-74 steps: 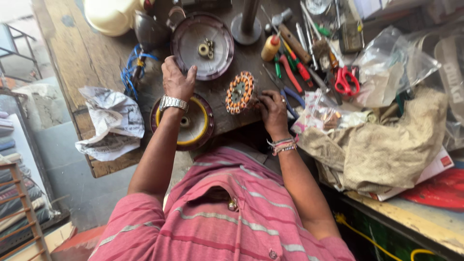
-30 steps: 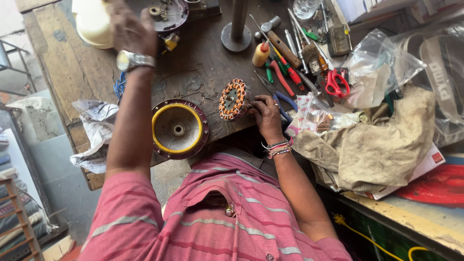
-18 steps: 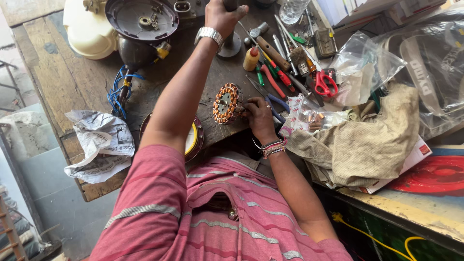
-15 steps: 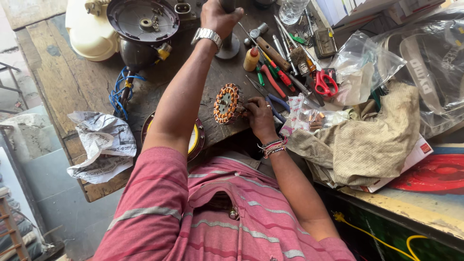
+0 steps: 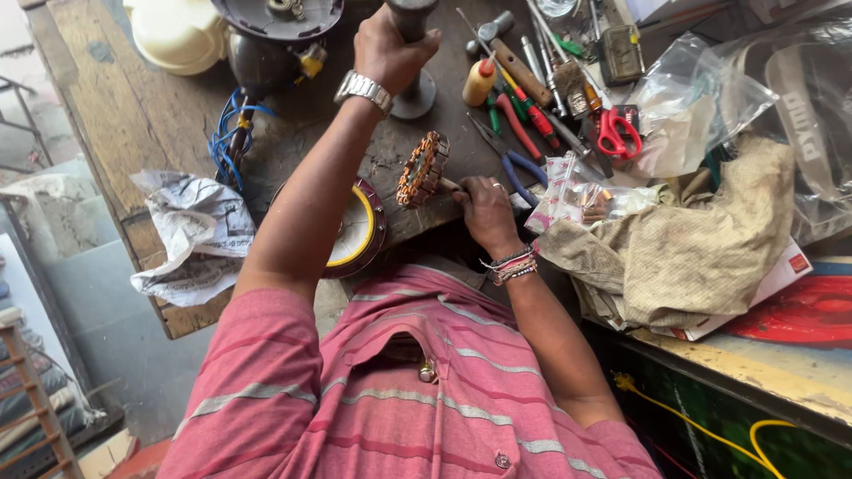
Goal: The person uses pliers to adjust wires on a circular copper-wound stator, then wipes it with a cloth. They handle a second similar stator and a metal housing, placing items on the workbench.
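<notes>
Left hand (image 5: pixel 390 49) clamped on upright metal post (image 5: pixel 413 53), 12 o'clock. Right hand (image 5: pixel 486 208) clamped on copper-wound stator (image 5: pixel 422 168), on edge, 10 o'clock of grip; worktop (image 5: pixel 115 106).

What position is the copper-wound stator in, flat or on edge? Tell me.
On edge. The copper-wound stator stands tilted on the workbench, its ring face turned sideways, steadied by the right hand.

Clear plastic bags (image 5: pixel 701 98) at worktop's far right; small printed packet (image 5: pixel 568 182) beside; white-red box (image 5: pixel 772 279) under cloth, right edge.
</notes>
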